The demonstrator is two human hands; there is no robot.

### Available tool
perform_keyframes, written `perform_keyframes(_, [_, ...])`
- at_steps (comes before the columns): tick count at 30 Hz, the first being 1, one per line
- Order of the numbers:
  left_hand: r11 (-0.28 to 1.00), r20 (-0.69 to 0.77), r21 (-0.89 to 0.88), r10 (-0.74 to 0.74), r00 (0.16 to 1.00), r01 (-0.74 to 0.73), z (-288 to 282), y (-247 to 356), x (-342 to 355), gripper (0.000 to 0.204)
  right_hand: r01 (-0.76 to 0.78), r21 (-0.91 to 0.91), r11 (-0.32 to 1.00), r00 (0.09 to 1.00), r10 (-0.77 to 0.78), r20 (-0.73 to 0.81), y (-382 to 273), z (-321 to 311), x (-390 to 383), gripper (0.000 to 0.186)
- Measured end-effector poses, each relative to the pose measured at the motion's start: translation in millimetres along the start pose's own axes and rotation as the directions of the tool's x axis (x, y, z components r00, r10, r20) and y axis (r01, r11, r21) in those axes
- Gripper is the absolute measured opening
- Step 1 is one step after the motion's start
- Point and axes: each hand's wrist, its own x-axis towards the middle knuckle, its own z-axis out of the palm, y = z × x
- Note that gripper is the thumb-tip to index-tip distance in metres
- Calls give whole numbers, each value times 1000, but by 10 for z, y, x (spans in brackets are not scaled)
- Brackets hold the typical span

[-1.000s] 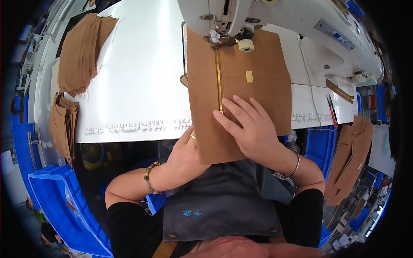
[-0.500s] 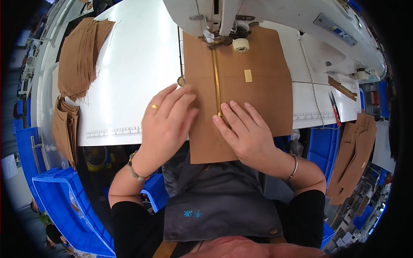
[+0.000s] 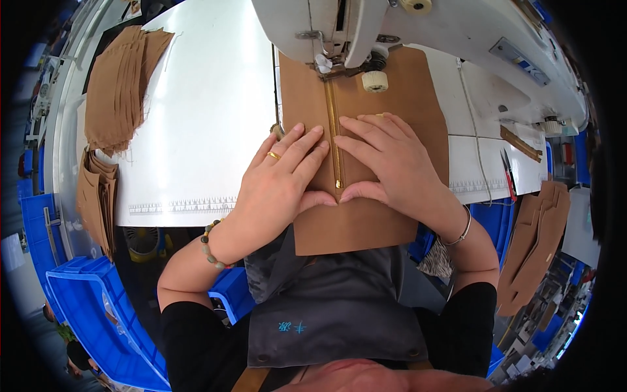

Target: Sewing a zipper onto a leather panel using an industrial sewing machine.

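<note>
A large brown fabric panel [image 3: 366, 225] lies under the head of a white sewing machine [image 3: 287, 23], its near end hanging over the table edge. A gold zipper [image 3: 332, 108] runs lengthwise through it, with the pull at the near end. My left hand [image 3: 279, 176] rests flat on the panel left of the zipper, fingers stretched forward. To the right of it, my right hand [image 3: 392, 160] lies flat too, fingers spread. Both thumbs point inward and almost meet just below the zipper pull. The machine's presser foot stands at the zipper's far end.
Stacked brown fabric pieces [image 3: 117, 91] lie at the table's left, with folded ones [image 3: 96, 202] hanging below. At right are red-handled scissors [image 3: 509, 173], a loose zipper piece [image 3: 521, 144] and hanging brown panels [image 3: 532, 251]. A blue bin [image 3: 98, 274] stands lower left.
My left hand has come down flat onto the panel beside the zipper. My right hand has slid forward and right, its thumb now pointing inward below the zipper pull.
</note>
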Motion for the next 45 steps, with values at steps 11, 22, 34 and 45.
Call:
perform_keyframes(11, [994,10,-107,7,1000,-6,-33,-2,103,96,58,-98,993,998,-56,30,-7,8,18,78])
perform_keyframes(22, [1000,10,26,10,1000,-10,-62,-148,298,92,56,-165,985,998,-56,4,136,79,131,78])
perform_keyframes(34, [1000,-42,0,11,999,-11,-30,-445,616,93,7,-150,989,998,1,55,387,47,399,75])
perform_keyframes(45, [998,-113,-68,1,994,-8,62,-370,414,79,-71,-58,996,997,72,17,242,66,253,56])
